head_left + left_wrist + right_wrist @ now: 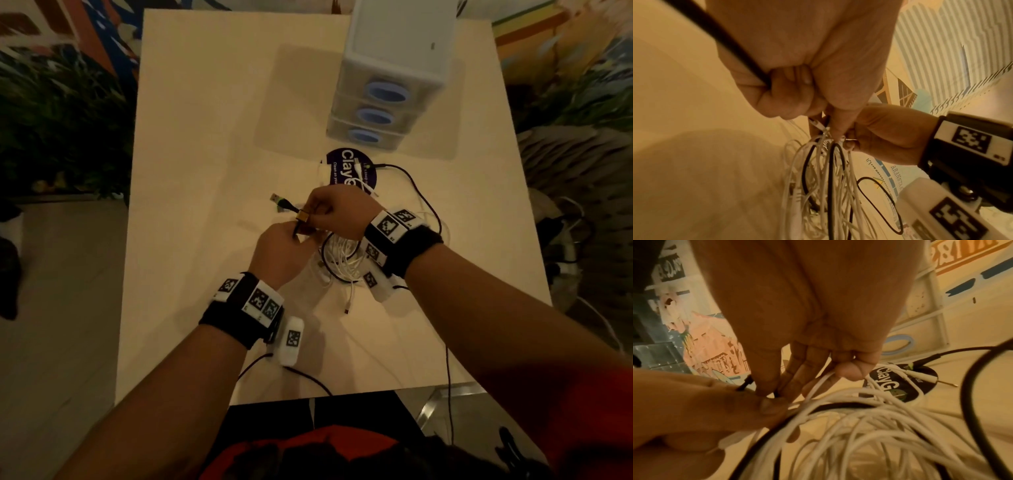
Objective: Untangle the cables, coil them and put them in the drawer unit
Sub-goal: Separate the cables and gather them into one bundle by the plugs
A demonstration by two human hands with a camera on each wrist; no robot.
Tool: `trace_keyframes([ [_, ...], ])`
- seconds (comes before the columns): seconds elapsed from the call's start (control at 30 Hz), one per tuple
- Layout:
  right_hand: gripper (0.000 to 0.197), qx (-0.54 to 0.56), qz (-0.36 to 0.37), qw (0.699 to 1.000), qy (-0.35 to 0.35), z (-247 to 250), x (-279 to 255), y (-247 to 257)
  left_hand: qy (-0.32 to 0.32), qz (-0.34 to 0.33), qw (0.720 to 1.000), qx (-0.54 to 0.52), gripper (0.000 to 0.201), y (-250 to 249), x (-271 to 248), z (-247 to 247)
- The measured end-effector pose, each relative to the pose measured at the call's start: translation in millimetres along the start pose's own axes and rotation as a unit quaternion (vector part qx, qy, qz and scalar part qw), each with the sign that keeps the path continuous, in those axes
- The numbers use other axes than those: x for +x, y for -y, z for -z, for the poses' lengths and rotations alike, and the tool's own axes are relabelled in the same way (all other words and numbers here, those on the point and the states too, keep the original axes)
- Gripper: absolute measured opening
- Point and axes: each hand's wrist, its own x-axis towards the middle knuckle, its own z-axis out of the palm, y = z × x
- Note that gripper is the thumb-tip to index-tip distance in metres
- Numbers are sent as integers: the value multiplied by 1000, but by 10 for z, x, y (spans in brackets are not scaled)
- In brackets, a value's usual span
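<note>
Bare table [191, 144] left of hands: open passage. Cable tangle [342, 260] and round sticker [346, 171] sit between hands and drawer unit [387, 89].

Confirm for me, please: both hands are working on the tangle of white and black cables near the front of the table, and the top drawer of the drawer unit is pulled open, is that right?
Not quite. The drawer unit has all three drawers closed, as the head view shows. The rest holds: the left hand and right hand are both working on the cables near the front of the table.
</note>
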Motion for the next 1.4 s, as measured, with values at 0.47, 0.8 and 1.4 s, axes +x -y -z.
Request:
trace_keyframes([
  [0.47,26,-93,33,990,-105,-75,-407,-311,-23,23,999,-43,34,-4,76,-79],
  [0.8,42,-178,-32,974,-133,-156,-416,-196,-42,38,991,-119,31,28,61,-132],
  [1.4,33,-29,-40,993,-102,-136,-430,-255,-64,3,998,-24,18,94,46,-23],
])
